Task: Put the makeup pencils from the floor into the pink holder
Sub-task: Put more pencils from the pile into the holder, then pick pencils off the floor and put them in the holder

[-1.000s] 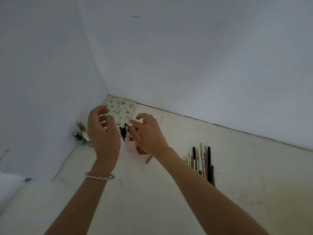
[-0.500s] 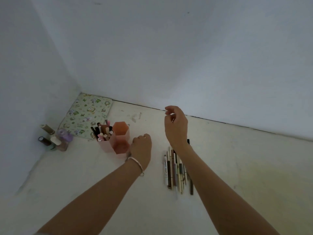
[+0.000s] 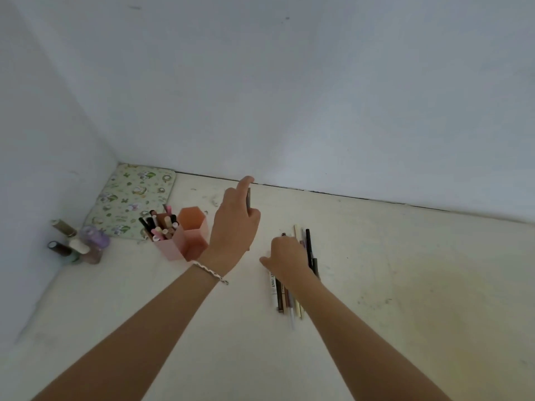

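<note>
The pink holder (image 3: 173,250) stands on the floor left of centre. Its left compartment is full of makeup pencils (image 3: 160,224), and the orange compartment (image 3: 193,227) beside it looks empty. My left hand (image 3: 234,227), with a bracelet on the wrist, is raised just right of the holder. It pinches a thin dark pencil (image 3: 249,201) upright. My right hand (image 3: 286,257) rests palm-down on the pile of pencils (image 3: 285,299) on the floor. Its fingers are curled over them, and its grip is hidden.
A floral mat (image 3: 133,195) lies in the corner behind the holder. Several small bottles (image 3: 79,244) stand against the left wall. White walls close off the left and the back. Bare pale floor (image 3: 405,285) stretches to the right.
My left hand has lifted from the floor beside the holder and now holds a dark pencil. My right hand has dropped from above the pile onto the pencils.
</note>
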{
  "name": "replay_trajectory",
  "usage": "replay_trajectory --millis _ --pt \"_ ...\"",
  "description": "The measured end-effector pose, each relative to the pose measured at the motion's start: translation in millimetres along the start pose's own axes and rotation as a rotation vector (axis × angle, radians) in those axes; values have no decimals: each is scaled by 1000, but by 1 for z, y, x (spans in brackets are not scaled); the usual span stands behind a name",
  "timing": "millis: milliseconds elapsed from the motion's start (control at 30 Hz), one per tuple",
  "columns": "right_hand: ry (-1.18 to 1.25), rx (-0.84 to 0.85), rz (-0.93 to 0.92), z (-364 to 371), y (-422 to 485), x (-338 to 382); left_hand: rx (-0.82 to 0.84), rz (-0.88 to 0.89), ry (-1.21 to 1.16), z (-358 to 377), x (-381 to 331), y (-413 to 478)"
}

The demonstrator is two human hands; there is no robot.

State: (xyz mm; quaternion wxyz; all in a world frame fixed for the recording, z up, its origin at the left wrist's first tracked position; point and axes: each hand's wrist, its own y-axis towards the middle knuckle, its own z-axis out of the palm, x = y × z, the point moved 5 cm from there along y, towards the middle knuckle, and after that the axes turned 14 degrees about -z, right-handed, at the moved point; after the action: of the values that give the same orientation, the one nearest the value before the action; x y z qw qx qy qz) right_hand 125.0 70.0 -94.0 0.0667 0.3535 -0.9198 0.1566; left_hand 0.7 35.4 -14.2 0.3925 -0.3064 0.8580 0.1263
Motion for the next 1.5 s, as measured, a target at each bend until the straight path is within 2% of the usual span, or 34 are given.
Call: replay_trajectory --millis 100,200,300,400,533,633,733,867,1067,1133,1200,1300,1433,1500 --pt "-27 44 3 17 0 8 -27 28 -42 -12 0 -7" --pt "87 43 31 27 1 13 -85 112 -91 -35 -2 -9" --pt "355 -91 84 14 7 14 -261 161 -85 -78 1 10" --pt "655 -325 109 -24 15 14 -352 85 31 -110 16 38" --pt "914 -606 5 -66 20 26 -226 -48 357 -97 41 54" --pt "955 -704 -112 -79 21 40 -84 -129 593 -86 54 57" --pt "984 -761 -191 -83 27 54 -148 -156 613 -105 50 61" --pt "989 -745 -268 -78 48 83 -318 -133 310 -149 27 61" --pt "805 -489 -286 -30 69 114 -260 -150 94 -146 5 41" --pt "717 -476 -292 -27 66 110 -249 -135 82 -132 3 37" --pt "707 -549 -274 -37 62 94 -259 -110 72 -113 2 32" --pt "782 -690 -119 -62 56 49 -141 -154 141 -59 6 17" --pt "840 -731 16 -78 37 -8 319 -291 301 50 24 -29" --pt "828 -725 43 -79 24 -28 433 -326 359 90 30 -51"
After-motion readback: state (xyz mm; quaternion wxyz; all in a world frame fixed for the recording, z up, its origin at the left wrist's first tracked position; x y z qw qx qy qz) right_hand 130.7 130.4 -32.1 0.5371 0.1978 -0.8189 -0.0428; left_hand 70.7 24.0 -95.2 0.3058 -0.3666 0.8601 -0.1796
